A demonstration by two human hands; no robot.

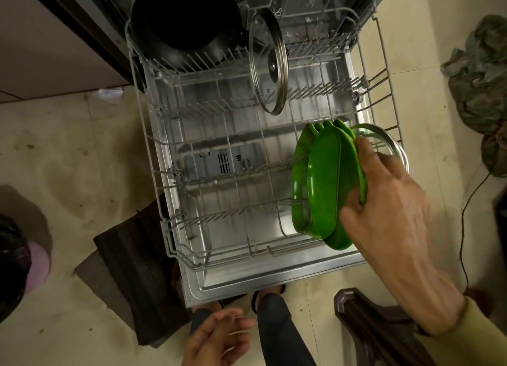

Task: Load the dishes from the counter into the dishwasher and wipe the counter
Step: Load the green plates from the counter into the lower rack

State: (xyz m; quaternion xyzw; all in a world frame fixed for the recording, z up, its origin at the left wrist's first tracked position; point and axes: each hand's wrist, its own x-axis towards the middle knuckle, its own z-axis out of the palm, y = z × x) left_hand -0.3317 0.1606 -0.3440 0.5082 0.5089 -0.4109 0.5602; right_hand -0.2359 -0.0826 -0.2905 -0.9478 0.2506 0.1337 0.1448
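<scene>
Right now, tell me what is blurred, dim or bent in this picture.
Head view: dim, yellowish light; the left hand is motion-blurred, the right hand and green plates slightly soft; the black pot loses detail in shadow; the wide-angle lens bows the rack edges.

Dim, stained tile floor (82, 157) — dark mat (131, 256), brown stool (378, 330).

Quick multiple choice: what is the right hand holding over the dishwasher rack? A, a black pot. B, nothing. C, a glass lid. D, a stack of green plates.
D: the right hand grips the green plates at the rack's right side, while the glass lid and black pot sit further back, untouched.
</scene>
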